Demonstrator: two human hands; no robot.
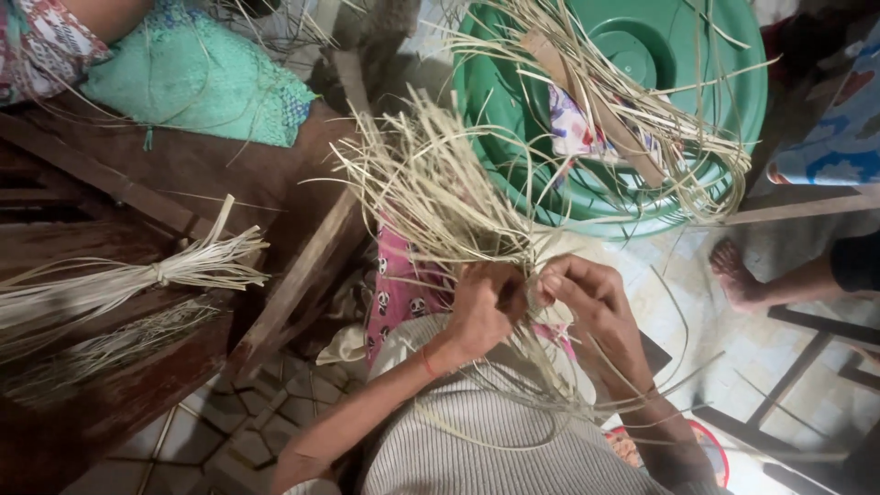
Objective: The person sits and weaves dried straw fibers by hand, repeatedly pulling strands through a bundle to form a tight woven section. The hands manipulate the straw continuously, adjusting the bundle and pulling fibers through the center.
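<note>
Both hands are busy with a bunch of long, thin, pale straw strips (440, 197). The bunch sits just in front of the person's chest, and its loose ends fan out up toward the big green tub (706, 64).

The left hand (486, 307) is curled closed around the strips where they all come together. The right hand (582, 293) is right beside it, almost touching, and its fingers (559, 280) pinch a few strips at the same spot.

The strips look very light and dry. They bend easily, and I think they would spring back when let go. They look thin enough to split or snap if folded hard. They also look smooth, so a loose strip could slip out of the bunch. The best place to hold seems to be where the hands are now, at the tight part where the strips meet. Out near the tips they spread apart and flop, so a grip there would catch only a few.

More of the same strips lie in the green tub, over a bit of flowered cloth (573, 128). Far to the left of the tub, a tied bundle of strips (147, 275) rests on the dark wooden table (183, 174). Below and right of the tub, another person's bare foot (736, 272) stands on the tiled floor (669, 266).
</note>
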